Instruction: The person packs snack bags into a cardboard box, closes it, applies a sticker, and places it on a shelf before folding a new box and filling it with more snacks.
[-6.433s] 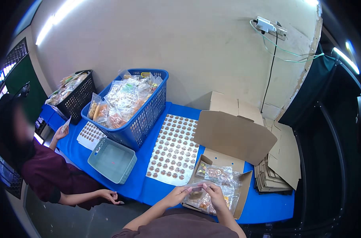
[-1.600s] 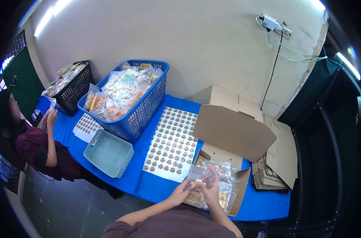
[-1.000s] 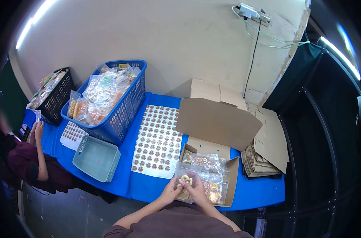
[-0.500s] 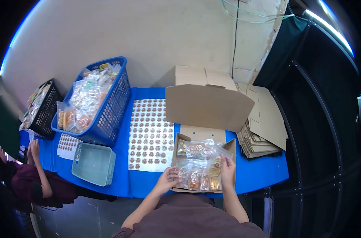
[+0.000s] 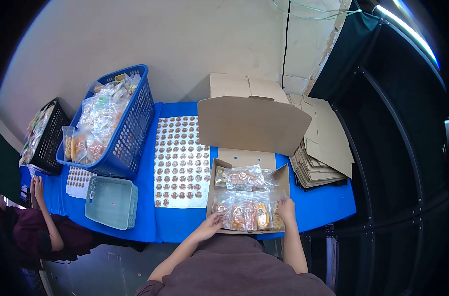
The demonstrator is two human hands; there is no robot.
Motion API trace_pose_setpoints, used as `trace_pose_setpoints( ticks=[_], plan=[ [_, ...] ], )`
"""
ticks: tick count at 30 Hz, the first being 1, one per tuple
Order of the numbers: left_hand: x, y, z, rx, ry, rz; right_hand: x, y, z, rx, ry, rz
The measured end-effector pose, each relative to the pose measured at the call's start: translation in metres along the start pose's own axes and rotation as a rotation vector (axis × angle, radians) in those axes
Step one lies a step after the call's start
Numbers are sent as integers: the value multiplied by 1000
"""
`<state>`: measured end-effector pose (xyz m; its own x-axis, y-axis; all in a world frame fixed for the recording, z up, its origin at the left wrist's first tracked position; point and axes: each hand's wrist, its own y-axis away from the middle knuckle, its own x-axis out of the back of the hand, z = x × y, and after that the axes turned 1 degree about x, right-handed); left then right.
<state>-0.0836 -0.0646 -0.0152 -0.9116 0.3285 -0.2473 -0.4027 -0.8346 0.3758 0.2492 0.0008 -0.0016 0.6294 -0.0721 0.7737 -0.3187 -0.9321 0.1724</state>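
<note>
An open cardboard box [image 5: 210,195] stands before me with its lid [image 5: 254,123] raised. Clear snack bags lie in it: a flat row [image 5: 245,176] at the back and several side by side [image 5: 238,212] in front. My right hand [image 5: 286,211] has its fingers closed on a bag of light-coloured snacks [image 5: 277,223] at the box's front right. At the left wall, my left hand [image 5: 212,224] reaches over the edge, fingers apart and touching the leftmost bag [image 5: 223,204].
A sticker sheet [image 5: 181,163] lies left of the box. Beyond it are a blue basket [image 5: 144,106] full of snack bags, a pale green tray [image 5: 111,202] and a black basket [image 5: 52,140]. Flattened cardboard boxes [image 5: 323,148] are stacked right. A co-worker's hand [image 5: 37,190] shows far left.
My right hand has lowered the snack bag from above the front row into the box's front right corner. My left hand stays at the left wall. The view has shifted slightly.
</note>
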Motion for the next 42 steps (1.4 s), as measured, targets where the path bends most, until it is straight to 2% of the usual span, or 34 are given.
trace_pose_setpoints(
  ticks=[7,13,16,19,21,22,24,28,30,31,33,34,36,37,39,42],
  plan=[
    [1,-4,-3,1,-230,-16,1,-12,12,-49,-112,45],
    [1,-6,-4,-12,-370,-12,-12,-12,10,-111,-59,-43],
    [2,-6,-6,-29,-412,-8,-20,-10,12,-104,-94,41],
    [2,-6,-6,-30,-398,-25,-20,9,-8,-1,-145,76],
    [-1,-3,3,-1,-396,-9,-12,28,-31,266,143,342],
    [-1,-3,3,3,-394,-6,-12,27,-30,266,144,337],
    [-1,-2,2,-20,-401,1,-9,23,-25,114,71,89],
    [1,-3,5,27,-404,-36,-23,15,3,102,73,131],
    [-1,-2,6,-10,-337,-17,-29,22,6,246,189,135],
    [-2,-1,7,-10,-336,-14,-27,29,-2,249,190,134],
    [-3,-1,9,19,-378,16,-17,43,-20,459,601,275],
    [-1,-3,10,18,-377,20,-12,44,-27,463,601,274],
    [0,-2,9,52,-361,-18,-5,43,-38,318,511,172],
    [-1,-1,9,62,-360,-23,-5,39,-35,309,512,166],
    [0,-1,13,30,-370,-29,-9,28,-24,115,310,-89],
    [-2,-4,12,-23,-351,0,-28,27,-9,175,192,-26]
  ],
)
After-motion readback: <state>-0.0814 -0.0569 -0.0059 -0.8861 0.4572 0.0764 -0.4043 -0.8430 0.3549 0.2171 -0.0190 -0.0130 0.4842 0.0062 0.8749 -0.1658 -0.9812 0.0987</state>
